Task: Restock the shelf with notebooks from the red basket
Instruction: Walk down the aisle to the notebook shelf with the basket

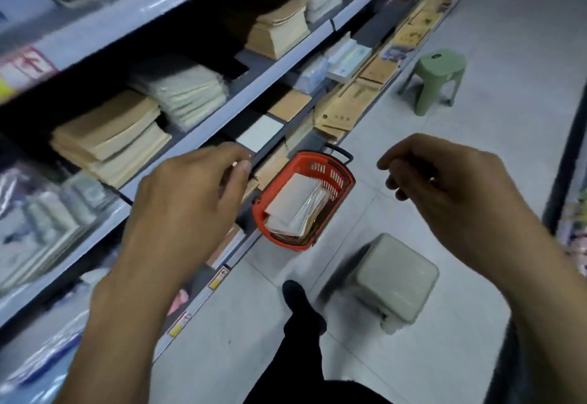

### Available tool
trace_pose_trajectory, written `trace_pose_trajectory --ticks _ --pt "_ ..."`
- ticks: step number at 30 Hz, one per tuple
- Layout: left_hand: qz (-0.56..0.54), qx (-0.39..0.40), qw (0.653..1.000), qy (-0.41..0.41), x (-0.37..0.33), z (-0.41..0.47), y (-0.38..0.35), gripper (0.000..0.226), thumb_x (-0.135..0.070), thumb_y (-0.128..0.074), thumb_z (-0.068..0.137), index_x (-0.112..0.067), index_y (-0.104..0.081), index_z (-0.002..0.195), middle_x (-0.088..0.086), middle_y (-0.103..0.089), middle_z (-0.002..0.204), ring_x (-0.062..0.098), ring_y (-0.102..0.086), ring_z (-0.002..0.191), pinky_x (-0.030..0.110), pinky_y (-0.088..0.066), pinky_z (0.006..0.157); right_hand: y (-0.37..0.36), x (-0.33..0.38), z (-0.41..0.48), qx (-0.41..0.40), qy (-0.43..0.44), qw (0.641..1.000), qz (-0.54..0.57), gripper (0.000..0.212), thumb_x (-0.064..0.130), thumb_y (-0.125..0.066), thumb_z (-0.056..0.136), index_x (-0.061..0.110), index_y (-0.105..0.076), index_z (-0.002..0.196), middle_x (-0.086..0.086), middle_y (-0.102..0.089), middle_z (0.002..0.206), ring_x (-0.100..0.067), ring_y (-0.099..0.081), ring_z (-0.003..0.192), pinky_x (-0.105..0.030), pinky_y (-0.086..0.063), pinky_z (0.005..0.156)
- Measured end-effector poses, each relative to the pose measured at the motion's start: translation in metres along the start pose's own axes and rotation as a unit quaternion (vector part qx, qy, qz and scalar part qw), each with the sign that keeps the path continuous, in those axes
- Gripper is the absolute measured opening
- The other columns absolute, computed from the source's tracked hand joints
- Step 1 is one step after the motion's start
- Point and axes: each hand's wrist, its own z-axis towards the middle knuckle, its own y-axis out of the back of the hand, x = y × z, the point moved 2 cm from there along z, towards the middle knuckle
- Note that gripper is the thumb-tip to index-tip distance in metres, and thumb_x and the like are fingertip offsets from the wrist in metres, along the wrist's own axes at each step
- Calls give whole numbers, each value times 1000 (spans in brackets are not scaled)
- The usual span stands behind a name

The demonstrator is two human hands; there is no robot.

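Several wrapped paper notebooks (295,197) in the red plastic basket (340,173) seem light, bendy, slippery; edges should be gripped. Nothing is held by left hand (187,194) or right hand (451,194), fingers (394,162) loosely curled.

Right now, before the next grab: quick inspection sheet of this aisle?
Surface: pale tiled floor.
Job's things: red basket on the floor by the shelf, notebooks inside; brown stacks on the shelf.
Clutter: green stool further down the aisle; grey stool near the person's shoe.
Grips: left hand and right hand loosely curled in the air, nothing seen held.
Cables: nothing seen.
Surroundings: second rack at right.
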Motion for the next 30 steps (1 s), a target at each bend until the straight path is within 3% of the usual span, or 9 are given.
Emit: trace_pose_trajectory --ticks 5,11,16,22,26,28,30 --pt "-28 -37 998 51 66 71 -10 20 -33 -43 95 -26 -61 92 -5 -65 76 26 -63 72 44 -52 62 -37 31 116 40 68 996 -32 20 31 -44 92 35 -63 94 19 -65 81 -1 -63 73 -23 -53 63" --pt "-2 -56 995 80 114 136 1 21 -32 -42 96 -25 -60 87 -5 -63 73 25 -60 69 41 -50 57 -68 74 218 67 151 985 -59 20 32 -41 93 32 -61 93 16 -65 80 -1 -63 71 -21 -51 60" --pt "49 -63 993 84 139 158 7 25 -32 -40 97 -22 -60 88 -3 -63 71 23 -57 61 39 -50 53 -92 91 268 99 188 975 -62 19 20 -48 97 33 -57 86 10 -59 66 -6 -55 59 -18 -43 53" --pt "63 -38 987 142 161 171 -27 21 -32 -40 98 -24 -58 91 -4 -61 71 27 -57 62 39 -49 54 -115 79 310 184 209 956 -88 18 22 -48 99 29 -60 88 5 -62 68 -9 -56 64 -24 -45 61" --pt "47 -53 978 196 155 187 -59 14 -28 -49 98 -22 -59 90 -6 -53 59 27 -55 55 37 -48 51 -125 56 343 238 221 943 -73 16 27 -46 97 32 -59 90 5 -65 71 -9 -58 64 -26 -47 59" --pt "4 -68 969 238 149 200 -81 9 -29 -52 97 -23 -57 91 -8 -50 58 21 -53 55 36 -47 52 -131 38 365 248 222 942 -48 15 31 -46 95 35 -57 87 10 -64 72 -7 -60 67 -22 -47 60" --pt "-48 -84 951 295 145 212 -108 8 -33 -52 96 -27 -51 101 -9 -56 70 17 -56 65 37 -48 58 -138 14 390 237 213 948 -13 13 32 -48 93 36 -58 85 17 -64 80 -3 -61 77 -12 -45 64"
